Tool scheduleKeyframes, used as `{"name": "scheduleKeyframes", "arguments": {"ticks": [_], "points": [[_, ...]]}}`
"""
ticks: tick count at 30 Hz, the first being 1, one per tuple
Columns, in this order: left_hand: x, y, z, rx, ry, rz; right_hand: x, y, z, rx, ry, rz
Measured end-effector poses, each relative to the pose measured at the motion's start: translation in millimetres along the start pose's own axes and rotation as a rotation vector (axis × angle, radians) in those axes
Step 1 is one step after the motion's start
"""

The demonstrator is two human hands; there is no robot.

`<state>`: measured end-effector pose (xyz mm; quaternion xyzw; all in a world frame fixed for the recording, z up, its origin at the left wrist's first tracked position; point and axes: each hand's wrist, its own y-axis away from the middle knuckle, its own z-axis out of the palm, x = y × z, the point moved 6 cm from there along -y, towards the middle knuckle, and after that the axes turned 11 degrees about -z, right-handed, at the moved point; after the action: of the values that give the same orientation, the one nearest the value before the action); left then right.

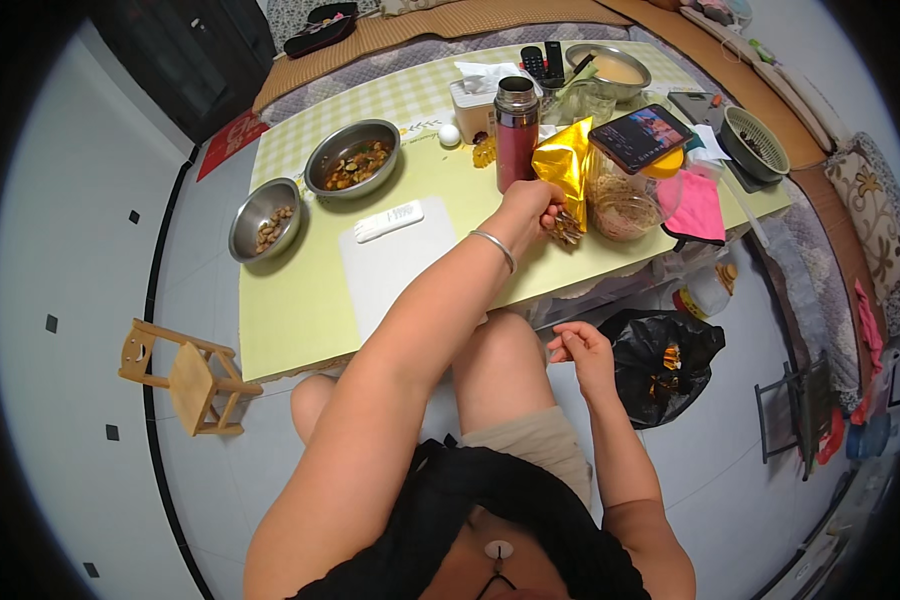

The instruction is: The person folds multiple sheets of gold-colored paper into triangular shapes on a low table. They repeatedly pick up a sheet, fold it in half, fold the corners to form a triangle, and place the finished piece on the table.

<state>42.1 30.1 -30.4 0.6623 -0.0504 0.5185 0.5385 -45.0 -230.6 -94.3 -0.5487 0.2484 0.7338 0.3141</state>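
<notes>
My left hand, a silver bangle on its wrist, reaches across to the table's near side. Its fingers are closed at a small clump of brown, shiny pieces, whose kind I cannot make out. Right behind that hand stand a gold foil bag and a dark pink thermos flask without a lid. A clear round tub with pinkish-brown contents sits just to the right. Below the table edge, my right hand hangs beside my knee, fingers loosely apart and holding nothing visible. Near it lies a black plastic bag with gold wrapper scraps inside.
A phone rests tilted above the tub, beside a pink cloth. At left stand two metal bowls, one with brown nuts, one with food in sauce. A white packet lies on a white sheet. A small wooden chair stands left.
</notes>
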Motion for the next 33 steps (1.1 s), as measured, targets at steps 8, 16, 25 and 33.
{"name": "scheduleKeyframes", "arguments": {"ticks": [8,16,25,33], "points": [[58.1,106.0,8.7,0.592,-0.867,0.899,0.6,1.3,2.7,-0.004,0.04,-0.033],[46.9,71.2,40.2,0.514,-1.216,1.233,8.1,20.7,-10.4,0.022,0.087,0.006],[47.9,65.0,57.0,0.376,-1.491,0.995,15.2,22.8,-10.0,0.013,0.107,0.013],[52.1,111.7,30.9,0.346,-1.362,1.203,12.3,13.3,16.8,-0.055,0.124,-0.026]]}}
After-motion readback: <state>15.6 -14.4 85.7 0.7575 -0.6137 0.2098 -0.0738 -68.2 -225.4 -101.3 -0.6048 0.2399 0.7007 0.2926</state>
